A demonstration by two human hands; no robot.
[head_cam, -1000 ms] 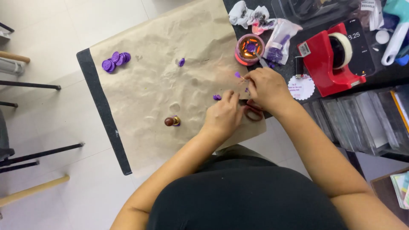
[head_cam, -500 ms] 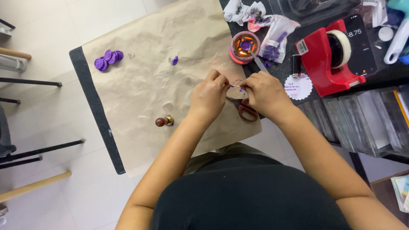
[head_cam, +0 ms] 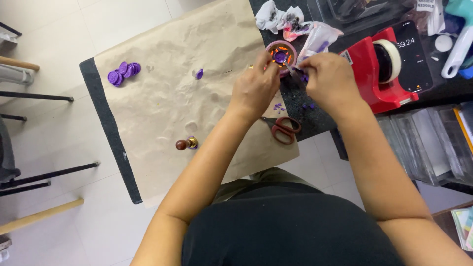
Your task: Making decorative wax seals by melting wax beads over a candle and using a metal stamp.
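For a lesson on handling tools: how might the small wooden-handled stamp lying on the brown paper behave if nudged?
The wax seal stamp lies on its side, so its rounded handle may let it roll. Its brass-coloured head suggests weight for its size. The crumpled brown paper might slow it.

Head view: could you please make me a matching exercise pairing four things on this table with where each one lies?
Things:
1. purple wax seals
2. scissors
3. tape dispenser
4. stamp

Places:
A. on the brown paper, towards the near edge
B. far left corner of the paper
C. below the left hand
D. right of the right hand

Pairs: 1-B, 2-C, 3-D, 4-A
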